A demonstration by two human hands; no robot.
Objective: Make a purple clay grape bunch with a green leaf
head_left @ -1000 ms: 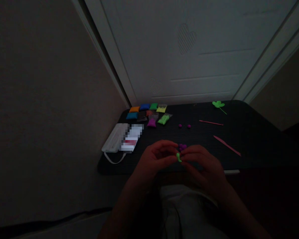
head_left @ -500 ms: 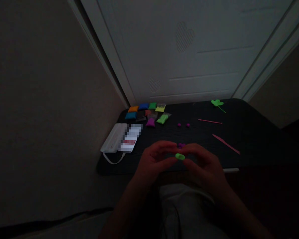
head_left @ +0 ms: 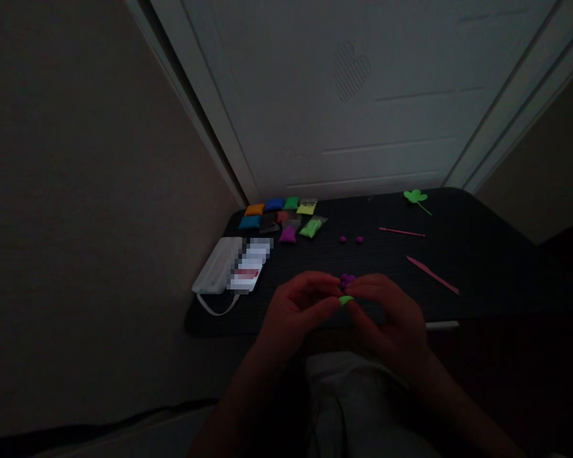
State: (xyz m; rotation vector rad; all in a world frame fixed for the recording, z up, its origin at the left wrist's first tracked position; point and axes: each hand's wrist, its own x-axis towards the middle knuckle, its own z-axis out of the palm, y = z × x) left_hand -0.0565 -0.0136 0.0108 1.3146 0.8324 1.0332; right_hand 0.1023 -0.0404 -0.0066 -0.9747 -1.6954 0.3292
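Note:
Between the fingertips of both hands is a small piece of bright green modelling clay (head_left: 346,299), partly covered by the thumbs. My left hand (head_left: 302,306) pinches its left side, and my right hand (head_left: 386,308) grips it from the right. Just beyond the fingers a cluster of small purple clay balls (head_left: 347,278) rests on the dark table, its near part hidden by my right fingers. Two separate purple balls, a left one (head_left: 342,240) and a right one (head_left: 360,240), lie farther back.
Colourful clay packets (head_left: 274,204) lie at the back left, by a white case (head_left: 218,266) and a lit phone (head_left: 251,264). On the right are a thin pink tool (head_left: 402,232), a pink plastic knife (head_left: 432,275) and a green clover shape (head_left: 415,197). A white door stands behind.
The green clay has been tilted and pressed between the fingers, so less of it shows. More of the purple cluster is visible behind the hands. Both hands stay in nearly the same place.

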